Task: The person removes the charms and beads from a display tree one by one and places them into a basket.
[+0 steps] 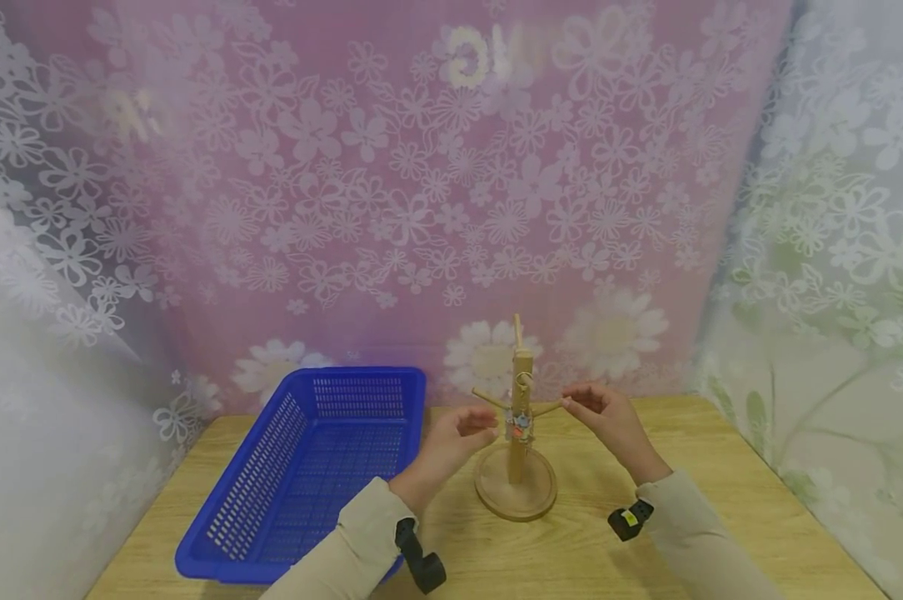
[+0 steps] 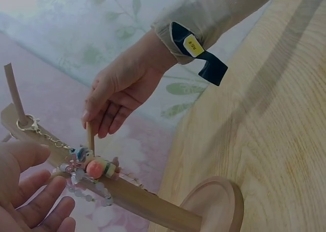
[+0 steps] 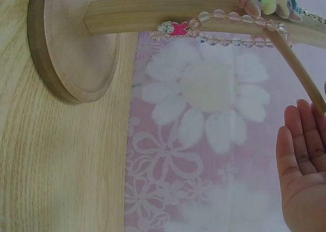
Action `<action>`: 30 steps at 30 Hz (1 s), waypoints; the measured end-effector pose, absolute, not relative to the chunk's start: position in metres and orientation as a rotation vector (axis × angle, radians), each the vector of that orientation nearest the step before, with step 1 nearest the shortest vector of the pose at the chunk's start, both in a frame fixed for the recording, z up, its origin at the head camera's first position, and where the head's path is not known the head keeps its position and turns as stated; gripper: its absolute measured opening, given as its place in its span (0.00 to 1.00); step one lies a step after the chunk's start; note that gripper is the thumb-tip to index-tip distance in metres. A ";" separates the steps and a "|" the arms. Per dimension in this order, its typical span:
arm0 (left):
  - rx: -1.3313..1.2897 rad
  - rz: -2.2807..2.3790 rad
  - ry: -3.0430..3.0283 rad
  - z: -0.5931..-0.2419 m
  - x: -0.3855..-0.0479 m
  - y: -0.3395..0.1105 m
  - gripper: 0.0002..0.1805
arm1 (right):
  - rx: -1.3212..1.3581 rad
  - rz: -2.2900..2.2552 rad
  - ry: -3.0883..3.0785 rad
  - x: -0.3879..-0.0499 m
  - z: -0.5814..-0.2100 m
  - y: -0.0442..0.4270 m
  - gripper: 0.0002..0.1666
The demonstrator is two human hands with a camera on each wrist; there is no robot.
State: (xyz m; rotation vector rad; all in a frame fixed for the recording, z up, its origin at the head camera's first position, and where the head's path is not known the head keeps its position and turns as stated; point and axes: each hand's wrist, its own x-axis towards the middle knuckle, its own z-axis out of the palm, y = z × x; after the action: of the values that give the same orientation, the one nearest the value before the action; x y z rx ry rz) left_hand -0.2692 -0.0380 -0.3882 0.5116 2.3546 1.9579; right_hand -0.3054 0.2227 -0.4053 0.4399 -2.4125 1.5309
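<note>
A wooden stand [image 1: 516, 465] with a round base and side pegs stands upright on the table. At the end of its right peg [image 2: 90, 136], my right hand [image 1: 605, 421] pinches the tip between thumb and fingers. My left hand [image 1: 455, 437] is beside the left peg, fingers loosely bent and holding nothing. A keychain with a small doll charm [image 2: 97, 166] hangs along the post from a gold clasp on the upper peg. On the right peg hangs a clear bead bracelet [image 3: 205, 16] with a pink charm [image 3: 175, 29]. More pale beads [image 2: 104, 194] dangle near my left hand.
A blue plastic basket [image 1: 414, 408] sits left of the stand, its floor bare, close to my left forearm. The wooden table [image 1: 609, 550] extends to the right. Flower-patterned curtains [image 1: 451, 208] enclose the back and sides.
</note>
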 end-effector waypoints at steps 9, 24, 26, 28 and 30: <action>0.407 2.011 2.340 -0.395 -0.272 -0.029 0.15 | 0.431 1.586 -2.393 -0.302 -0.402 0.221 0.19; 0.343 2.056 2.265 -0.404 -0.278 -0.023 0.12 | 0.397 1.698 -2.385 -0.303 -0.406 0.222 0.23; 0.359 2.065 2.268 -0.405 -0.279 -0.022 0.12 | 0.394 1.718 -2.382 -0.303 -0.405 0.222 0.23; 0.357 2.081 2.255 -0.405 -0.280 -0.022 0.12 | 0.399 1.736 -2.373 -0.303 -0.405 0.221 0.23; 0.348 2.089 2.252 -0.405 -0.281 -0.021 0.12 | 0.406 1.750 -2.363 -0.304 -0.405 0.221 0.23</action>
State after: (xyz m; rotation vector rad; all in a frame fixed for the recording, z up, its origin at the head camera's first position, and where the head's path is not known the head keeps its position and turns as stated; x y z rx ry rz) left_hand -0.2808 -0.0215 -0.4053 0.3482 2.2524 2.0894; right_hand -0.3043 0.2213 -0.4049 0.4059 -2.3629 1.7504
